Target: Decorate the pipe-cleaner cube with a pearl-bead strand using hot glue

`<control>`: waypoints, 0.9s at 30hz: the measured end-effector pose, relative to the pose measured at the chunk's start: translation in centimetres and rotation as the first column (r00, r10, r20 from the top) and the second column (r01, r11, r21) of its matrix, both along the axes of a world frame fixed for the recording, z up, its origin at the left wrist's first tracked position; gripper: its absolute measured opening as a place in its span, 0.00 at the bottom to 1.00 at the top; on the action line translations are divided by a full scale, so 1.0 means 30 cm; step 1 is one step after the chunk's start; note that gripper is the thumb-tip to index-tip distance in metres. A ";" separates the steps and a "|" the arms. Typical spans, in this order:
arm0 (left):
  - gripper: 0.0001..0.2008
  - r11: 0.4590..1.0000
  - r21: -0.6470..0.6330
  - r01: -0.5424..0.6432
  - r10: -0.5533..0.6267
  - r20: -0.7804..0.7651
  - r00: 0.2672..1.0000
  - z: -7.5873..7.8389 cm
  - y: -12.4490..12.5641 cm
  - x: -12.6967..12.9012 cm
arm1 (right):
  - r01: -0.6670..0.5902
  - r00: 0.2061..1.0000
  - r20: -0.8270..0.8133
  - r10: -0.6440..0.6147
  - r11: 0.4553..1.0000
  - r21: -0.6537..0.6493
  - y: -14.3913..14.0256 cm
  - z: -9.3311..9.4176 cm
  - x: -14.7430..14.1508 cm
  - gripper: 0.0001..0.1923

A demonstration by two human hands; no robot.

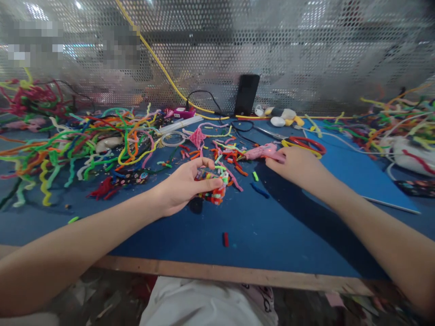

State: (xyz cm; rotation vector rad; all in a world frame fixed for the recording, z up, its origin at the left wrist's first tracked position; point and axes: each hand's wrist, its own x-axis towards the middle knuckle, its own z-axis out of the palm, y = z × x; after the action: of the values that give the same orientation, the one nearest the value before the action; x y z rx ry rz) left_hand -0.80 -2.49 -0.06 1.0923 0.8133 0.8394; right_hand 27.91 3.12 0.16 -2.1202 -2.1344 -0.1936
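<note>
My left hand is closed round a small multicoloured piece built from short bits of fuzzy pipe cleaner, mostly red, orange, yellow and green. The fingers and thumb cover part of it, just above the blue table surface. Further right, my right hand has its fingers round the handle of a pink glue gun, whose nose points left. Loose cut pipe cleaner bits lie between the two hands. Scissors with red handles rest just behind my right hand.
Tangled pipe cleaners cover the left side, and another heap sits at the right. A phone leans against the perforated metal screen. A blue board lies under my right forearm. One red bit is near the wooden front edge.
</note>
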 end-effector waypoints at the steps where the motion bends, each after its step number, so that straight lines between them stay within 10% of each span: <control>1: 0.23 0.999 0.012 0.044 -0.043 -0.058 0.997 0.001 0.002 -0.008 | 0.009 1.000 -0.008 -0.009 1.000 0.012 -0.004 0.002 -0.001 0.14; 6: 0.18 0.955 0.161 0.247 -0.163 -0.410 0.897 0.016 0.017 -0.050 | -0.004 0.993 -0.121 0.012 0.998 0.063 -0.034 0.023 -0.013 0.15; 13: 0.13 0.783 0.389 0.485 -0.046 -0.742 0.668 0.052 0.043 -0.085 | -0.026 0.972 -0.230 0.052 0.993 0.114 -0.061 0.038 -0.028 0.16; 22: 0.17 0.875 0.165 0.454 -0.226 -0.692 0.685 0.071 0.033 -0.095 | -0.046 0.993 -0.097 0.060 0.988 0.147 -0.054 0.078 0.028 0.10; 27: 0.15 0.851 0.249 0.463 -0.166 -0.708 0.686 0.060 0.042 -0.094 | -0.087 0.996 0.022 0.085 0.989 0.119 -0.044 0.080 0.047 0.14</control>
State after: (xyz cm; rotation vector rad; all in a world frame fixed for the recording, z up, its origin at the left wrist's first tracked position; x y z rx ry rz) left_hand -3.61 -1.24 1.76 1.9258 1.0069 0.2870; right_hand 29.33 1.80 2.54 -1.9631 -2.1600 -0.3231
